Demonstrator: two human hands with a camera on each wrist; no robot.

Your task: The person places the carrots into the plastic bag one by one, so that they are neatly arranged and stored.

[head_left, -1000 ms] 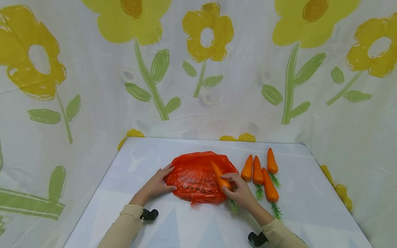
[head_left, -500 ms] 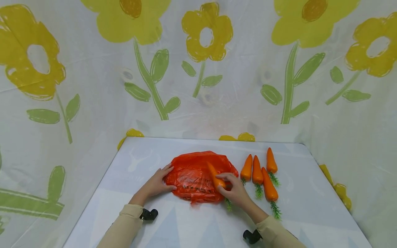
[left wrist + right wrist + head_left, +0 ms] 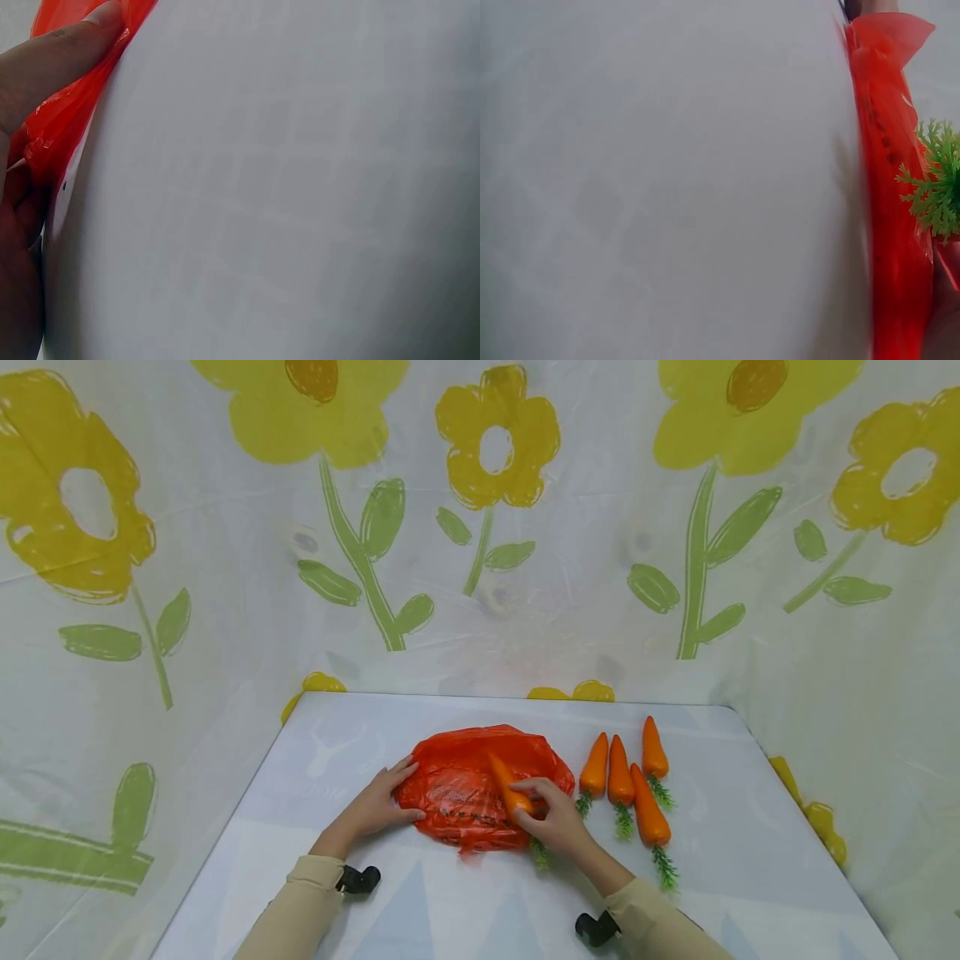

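Observation:
A crumpled red plastic bag [image 3: 450,789] lies flat in the middle of the table. My left hand [image 3: 377,806] holds its left end, fingers at the far side and thumb at the near side; the left wrist view has the thumb [image 3: 64,60] over the red film. Over the bag's right half, my right hand [image 3: 561,820] pinches an orange carrot [image 3: 505,778] between thumb and fingers. The carrot's tip points away and blends into the red plastic. Its green leafy top [image 3: 941,180] sticks out below the palm, and the bag's near edge runs beside it in the right wrist view.
Several more carrots with green tops lie to the right of the bag: one nearest it [image 3: 594,768], a neighbour [image 3: 620,774], a nearer carrot [image 3: 649,810] and a farther one [image 3: 654,750]. Flower-printed curtains [image 3: 570,610] enclose the white table [image 3: 720,827] at the back and sides.
My right hand has slid left across the bag with the carrot, away from the loose carrots. The left hand has stayed at the bag's left end.

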